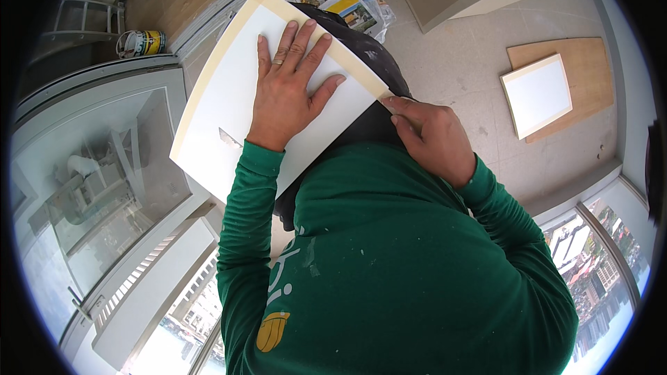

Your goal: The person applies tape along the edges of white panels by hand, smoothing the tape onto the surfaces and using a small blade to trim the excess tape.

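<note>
A white panel [233,97] rests tilted across my lap. Pale yellow masking tape [363,80] runs along its upper right edge, and another taped border follows its left edge. My left hand [288,87], a ring on one finger, lies flat on the white face with fingers spread, the fingertips reaching the tape. At the panel's right corner my right hand [434,132] is closed, thumb and forefinger pinching the tape's end; what its other fingers hold, if anything, is hidden. A small dark-edged mark shows on the panel beside my left wrist.
Newspapers and printed sheets [351,1] lie on the floor beyond my knees. To the right, a smaller white panel with taped edges [538,90] lies on a brown board [596,62]. A paint bucket [149,43] stands at the far left, near a glazed door [104,187]. Windows [594,257] border the lower right.
</note>
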The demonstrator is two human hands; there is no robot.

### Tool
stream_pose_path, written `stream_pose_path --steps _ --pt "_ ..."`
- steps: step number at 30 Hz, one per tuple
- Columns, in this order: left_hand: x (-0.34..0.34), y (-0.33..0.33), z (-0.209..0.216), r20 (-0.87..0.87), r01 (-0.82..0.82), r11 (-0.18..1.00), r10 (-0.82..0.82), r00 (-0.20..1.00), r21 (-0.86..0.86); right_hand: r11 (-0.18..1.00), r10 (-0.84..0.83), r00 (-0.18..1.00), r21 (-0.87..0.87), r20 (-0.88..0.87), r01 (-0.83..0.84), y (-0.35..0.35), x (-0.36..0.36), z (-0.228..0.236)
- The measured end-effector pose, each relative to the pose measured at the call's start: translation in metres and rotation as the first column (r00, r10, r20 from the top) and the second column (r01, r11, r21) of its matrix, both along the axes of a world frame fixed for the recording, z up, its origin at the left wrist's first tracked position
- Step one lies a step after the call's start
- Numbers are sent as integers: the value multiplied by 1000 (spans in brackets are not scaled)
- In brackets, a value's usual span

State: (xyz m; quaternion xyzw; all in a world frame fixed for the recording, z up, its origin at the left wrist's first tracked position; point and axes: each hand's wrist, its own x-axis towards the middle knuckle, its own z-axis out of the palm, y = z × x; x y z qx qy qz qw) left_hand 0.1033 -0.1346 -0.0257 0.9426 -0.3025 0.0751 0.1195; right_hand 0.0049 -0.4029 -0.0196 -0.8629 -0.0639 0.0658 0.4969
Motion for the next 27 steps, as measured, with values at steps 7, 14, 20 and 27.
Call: stream_pose_path --steps 7,14,20,27 --pt "0 0 -1 2 2 1000 -2 1000 -7 1000 4 1000 -23 15 -4 0 -1 2" --pt "0 0 -1 1 4 1000 -4 1000 -14 999 17 1000 -43 17 -16 -1 -2 12" --pt "0 0 0 -2 8 1000 -8 1000 -29 998 16 999 -65 -30 -18 -1 0 12" --pt "-1 -1 1 0 -6 1000 6 1000 -13 999 9 1000 -38 9 -9 -1 1 5"
